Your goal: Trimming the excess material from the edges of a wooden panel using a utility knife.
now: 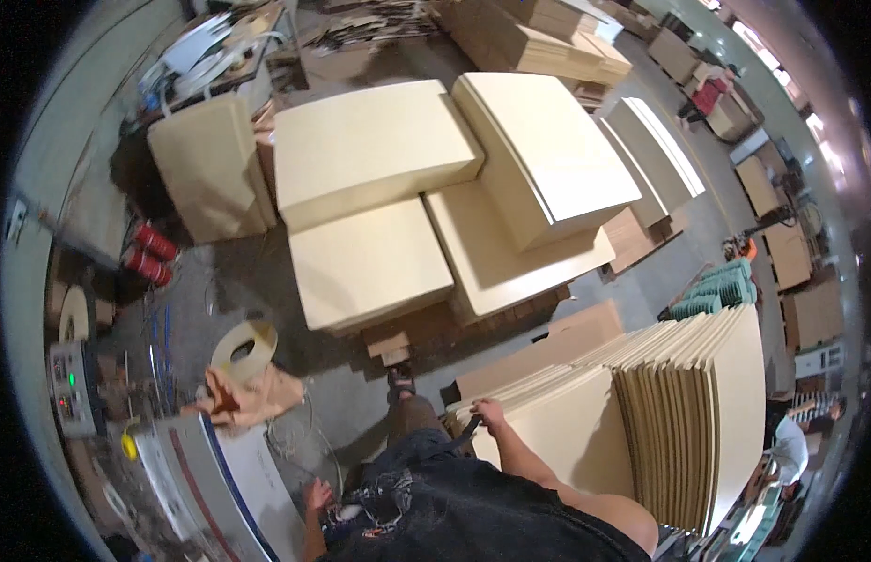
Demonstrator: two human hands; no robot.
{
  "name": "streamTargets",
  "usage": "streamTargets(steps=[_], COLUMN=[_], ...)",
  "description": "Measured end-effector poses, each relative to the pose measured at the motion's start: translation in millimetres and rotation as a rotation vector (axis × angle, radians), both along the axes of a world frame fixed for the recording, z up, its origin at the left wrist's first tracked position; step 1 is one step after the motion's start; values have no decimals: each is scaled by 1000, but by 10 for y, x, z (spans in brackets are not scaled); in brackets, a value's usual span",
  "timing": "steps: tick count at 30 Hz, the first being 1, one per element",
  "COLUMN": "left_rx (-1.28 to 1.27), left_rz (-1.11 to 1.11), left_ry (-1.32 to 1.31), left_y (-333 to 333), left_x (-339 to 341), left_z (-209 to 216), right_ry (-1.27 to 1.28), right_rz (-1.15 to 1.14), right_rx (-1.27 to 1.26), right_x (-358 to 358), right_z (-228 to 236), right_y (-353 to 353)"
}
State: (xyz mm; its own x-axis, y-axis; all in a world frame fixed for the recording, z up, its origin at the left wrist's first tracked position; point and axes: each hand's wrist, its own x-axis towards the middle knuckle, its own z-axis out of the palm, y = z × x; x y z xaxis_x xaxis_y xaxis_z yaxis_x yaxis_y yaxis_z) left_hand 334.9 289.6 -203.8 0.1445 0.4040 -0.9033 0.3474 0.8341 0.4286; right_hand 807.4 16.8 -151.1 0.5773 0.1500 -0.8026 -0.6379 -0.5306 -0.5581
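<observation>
At five o'clock the right hand (pixel 490 413), grip closed on a dark strip (pixel 467 433), is beside pale panels (pixel 674 421) standing at four; at seven, the left hand's (pixel 317 495) grip I cannot tell.

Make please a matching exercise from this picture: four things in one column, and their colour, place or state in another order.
Things:
1. Right hand
2. Cylinders at the far left
3. Pale ring on the floor
4. Panels at the lower right

Descriptions:
A. close to a crumpled brown sheet
B. gripping a dark strip
C. standing in a tight row
D. red

Pairs: 1-B; 2-D; 3-A; 4-C
</observation>
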Motion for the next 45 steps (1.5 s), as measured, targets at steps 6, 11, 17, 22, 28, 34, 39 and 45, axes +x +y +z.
streamTargets(steps=[6,11,17,22,28,34,39,45], left_rx=[109,206,47,-81,-87,84,111,105], left_rz=[65,-127,-340,-413,-368,-333,-416,-470], left_ry=[-157,-129,44,-36,188,211,219,287], left_y=[520,819,1101,1748,1840,1417,991,541], left_x=[1001,1881,1862,508,1683,2778,3380,3150], left_z=[967,1500,968,-691,-70,971,1428,1416], right_ry=[-289,-204,-12,27,-99,-392,-591,-541], right_rz=[-21,-93,-150,-240,-296,-278,-478,-915], right_rx=[45,130,-172,-124,-154,-147,-108,-227], right_x=[1207,1066,154,-258,627,2813,4885,5967], right_z=[236,548,756,802,702,392,386,-75], right_y=[474,656,137,-121,105,183,524,880])
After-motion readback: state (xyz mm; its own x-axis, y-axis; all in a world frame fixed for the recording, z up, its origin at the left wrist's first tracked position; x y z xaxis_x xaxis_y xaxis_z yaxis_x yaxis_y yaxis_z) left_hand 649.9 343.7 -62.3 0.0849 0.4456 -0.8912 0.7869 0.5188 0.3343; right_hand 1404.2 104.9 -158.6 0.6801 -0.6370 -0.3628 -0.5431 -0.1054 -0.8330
